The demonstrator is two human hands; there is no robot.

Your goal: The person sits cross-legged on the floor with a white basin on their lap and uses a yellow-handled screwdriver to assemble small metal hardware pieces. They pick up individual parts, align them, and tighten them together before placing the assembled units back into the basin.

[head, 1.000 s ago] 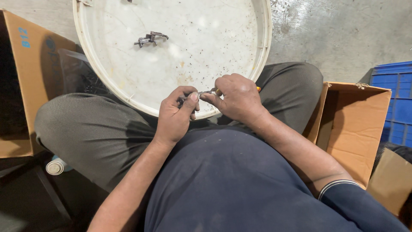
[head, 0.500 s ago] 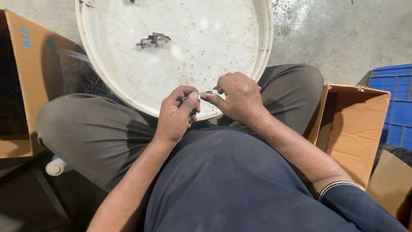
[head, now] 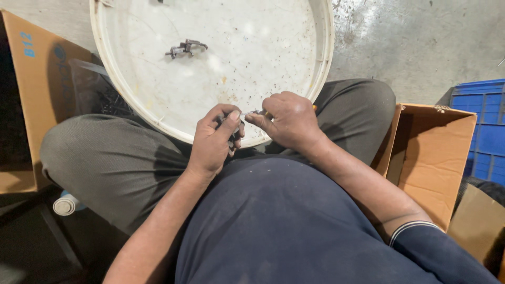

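At frame centre, the left hand pinches a small, stiff, light-looking metal part while the right hand grips an orange-handled tool over a white tub.

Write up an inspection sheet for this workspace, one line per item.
Surface: round white tray on the lap, speckled with dark grit.
Job's things: small dark metal part gripped in the left hand; slim tool with an orange end in the right hand, tip at the part.
Clutter: one metal fitting lying loose on the tray.
Grippers: both hands closed, meeting at the tray's near rim.
Cables: nothing seen.
Surroundings: open cardboard box at right, blue crate beyond, cardboard box at left, concrete floor.
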